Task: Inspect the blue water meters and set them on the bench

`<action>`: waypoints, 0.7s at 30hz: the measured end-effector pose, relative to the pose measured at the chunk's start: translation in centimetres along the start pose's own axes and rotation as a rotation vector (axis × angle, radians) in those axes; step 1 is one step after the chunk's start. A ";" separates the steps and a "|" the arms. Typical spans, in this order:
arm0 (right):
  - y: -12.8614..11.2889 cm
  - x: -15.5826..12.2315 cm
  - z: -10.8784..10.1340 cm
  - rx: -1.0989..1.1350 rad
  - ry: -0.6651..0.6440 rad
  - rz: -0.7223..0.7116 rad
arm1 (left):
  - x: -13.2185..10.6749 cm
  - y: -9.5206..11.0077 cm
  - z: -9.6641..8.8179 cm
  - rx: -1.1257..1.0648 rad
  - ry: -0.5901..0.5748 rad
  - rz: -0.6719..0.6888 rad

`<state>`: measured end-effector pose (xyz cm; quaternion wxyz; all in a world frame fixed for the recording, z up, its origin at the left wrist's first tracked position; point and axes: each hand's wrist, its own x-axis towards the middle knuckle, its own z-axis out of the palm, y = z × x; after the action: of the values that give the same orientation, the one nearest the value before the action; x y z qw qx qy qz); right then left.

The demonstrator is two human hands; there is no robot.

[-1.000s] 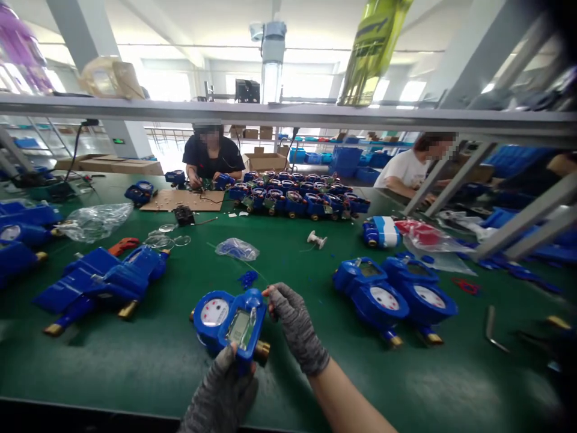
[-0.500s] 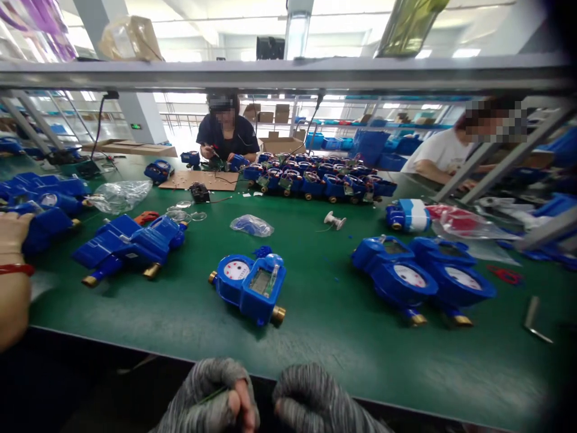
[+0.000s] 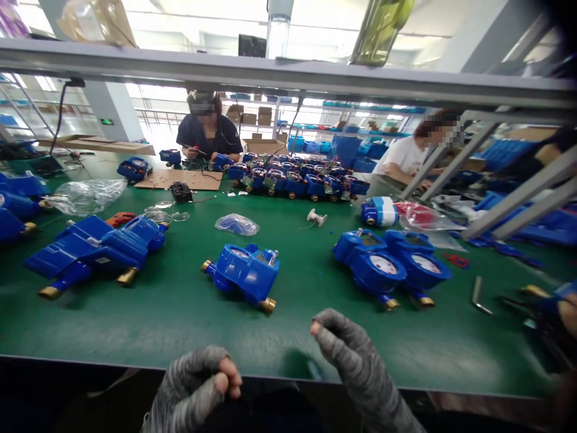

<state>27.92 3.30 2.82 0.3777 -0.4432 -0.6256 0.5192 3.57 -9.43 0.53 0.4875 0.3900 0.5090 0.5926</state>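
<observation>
My left hand (image 3: 193, 385), in a grey striped fingerless glove, is at the table's front edge with its fingertips pinched together; what they hold, if anything, is hidden. Over the table edge, my right hand (image 3: 356, 355) in the same kind of glove has thumb and fingers closed, and I cannot make out anything in them. Just beyond both hands lies a single blue water meter (image 3: 246, 273) with brass ends. Two more water meters (image 3: 383, 261) sit side by side at right. On the left, a pair of blue meters (image 3: 99, 246) lies close together.
A bagged blue part (image 3: 237, 224), a white spool (image 3: 316, 218) and a hex key (image 3: 480, 296) lie on the green table (image 3: 288, 337). Rows of meters (image 3: 297, 177) stand farther back. Co-workers sit opposite (image 3: 210, 129) and at right (image 3: 401, 153). A shelf beam (image 3: 288, 75) crosses above.
My right hand has moved up and right, away from my left hand, over the table edge. The view has shifted right. The nearest meter now shows more of its side, tilted away.
</observation>
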 end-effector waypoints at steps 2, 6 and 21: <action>0.6 0.9 -1.7 -0.004 0.069 -0.026 | 2.8 1.3 -1.1 0.305 0.135 0.264; 0.1 1.7 -2.7 -0.016 0.199 -0.125 | 10.9 4.1 -2.4 0.995 0.198 0.890; -1.1 -1.3 2.5 -0.405 0.231 -0.451 | 8.9 -1.4 -2.9 1.097 0.379 0.970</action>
<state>25.79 1.21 3.49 0.4559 -0.4154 -0.7516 0.2339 -0.89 -1.40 -1.71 -0.1878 0.6485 0.5774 0.4592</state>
